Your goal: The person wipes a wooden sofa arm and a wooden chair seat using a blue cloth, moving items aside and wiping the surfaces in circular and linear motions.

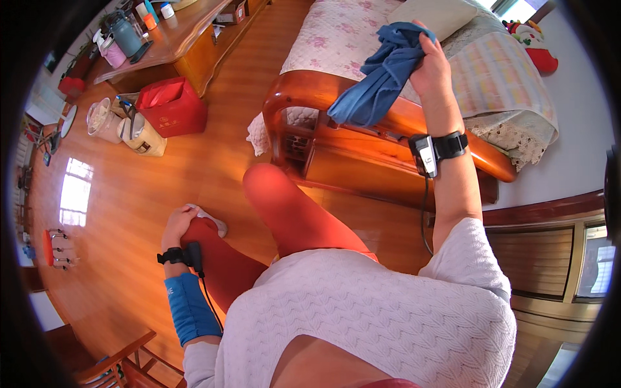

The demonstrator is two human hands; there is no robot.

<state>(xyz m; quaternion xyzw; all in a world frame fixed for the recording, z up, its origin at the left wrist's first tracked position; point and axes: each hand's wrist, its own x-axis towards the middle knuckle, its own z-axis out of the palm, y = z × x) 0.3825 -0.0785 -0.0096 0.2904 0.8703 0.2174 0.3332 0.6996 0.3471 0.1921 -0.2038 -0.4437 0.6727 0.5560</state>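
My right hand (433,68) is raised over the wooden armrest of a sofa, with a crumpled blue cloth (388,72) in its grip. The cloth hangs down to the left, its lower end in front of or against the polished armrest (310,87); whether it touches is hard to tell. My left hand (178,223) rests on my left knee, in red trousers, and no object shows in it. A device is strapped to each wrist, with a black cable running from it.
A quilted floral cover (330,34) and a striped cloth (504,77) lie on the sofa. On the floor stand a red bag (179,109), a beige bag (145,138) and a clear bin (101,121). A wooden cabinet (179,41) holds bottles. A wooden chair (121,356) is at lower left.
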